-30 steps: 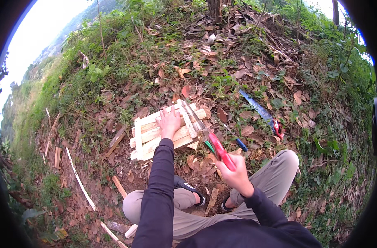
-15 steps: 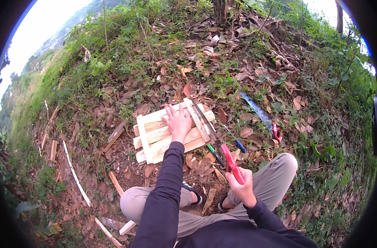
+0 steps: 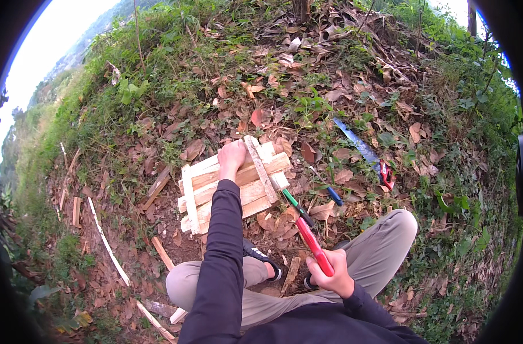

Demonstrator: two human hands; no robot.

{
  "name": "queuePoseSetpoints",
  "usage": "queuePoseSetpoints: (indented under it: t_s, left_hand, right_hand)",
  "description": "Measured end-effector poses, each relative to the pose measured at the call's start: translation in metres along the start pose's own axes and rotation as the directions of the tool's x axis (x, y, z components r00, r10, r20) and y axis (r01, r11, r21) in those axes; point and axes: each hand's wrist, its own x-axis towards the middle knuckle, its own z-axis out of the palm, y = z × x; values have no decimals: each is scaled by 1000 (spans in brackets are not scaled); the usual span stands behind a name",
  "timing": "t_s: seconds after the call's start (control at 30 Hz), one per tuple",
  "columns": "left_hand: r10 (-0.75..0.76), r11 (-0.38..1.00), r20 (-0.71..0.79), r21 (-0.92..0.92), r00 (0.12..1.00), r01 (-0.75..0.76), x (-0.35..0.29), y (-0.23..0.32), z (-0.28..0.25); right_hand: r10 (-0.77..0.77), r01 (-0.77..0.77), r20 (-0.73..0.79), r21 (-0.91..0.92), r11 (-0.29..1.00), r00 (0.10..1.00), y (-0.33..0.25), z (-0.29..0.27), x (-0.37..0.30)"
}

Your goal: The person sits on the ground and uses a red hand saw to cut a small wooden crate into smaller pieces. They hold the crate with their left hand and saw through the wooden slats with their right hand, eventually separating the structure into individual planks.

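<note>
Our left hand (image 3: 231, 155) curls over 1 panel (image 3: 251, 194), grip unclear; our right hand (image 3: 332, 272) clenches 1 red handle (image 3: 315, 246). 1 blue saw (image 3: 362, 150) lies on leafy ground (image 3: 184, 127) outdoors.

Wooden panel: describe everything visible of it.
The panel looks like pale, rough wood: slats side by side, uneven at the ends, with a crosspiece over them near each end. It lies slantwise over leafy ground, right end farther away. The left hand is curled on its far part. A green handle shows beside it, contact unclear.

The left grip (image 3: 231, 155), spread flat before, has curled, and the right grip (image 3: 333, 272) has drawn the red handle (image 3: 314, 246) back.
</note>
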Motion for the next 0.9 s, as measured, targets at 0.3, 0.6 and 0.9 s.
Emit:
queuePoseSetpoints:
  t_s: [0.3, 0.6, 0.9]
  left_hand:
    - [-96, 993, -53, 63, 994, 99, -5, 42, 16]
    - [-95, 991, -78, 88, 992, 102, -7, 28, 6]
    - [-132, 986, -72, 90, 989, 138, 2, 19, 7]
  right_hand:
    - [51, -49, -111, 15, 999, 993, -5, 4, 38]
    - [15, -15, -99, 7, 1000, 995, -6, 1, 64]
    - [-1, 2, -95, 12, 1000, 995, -14, -10, 41]
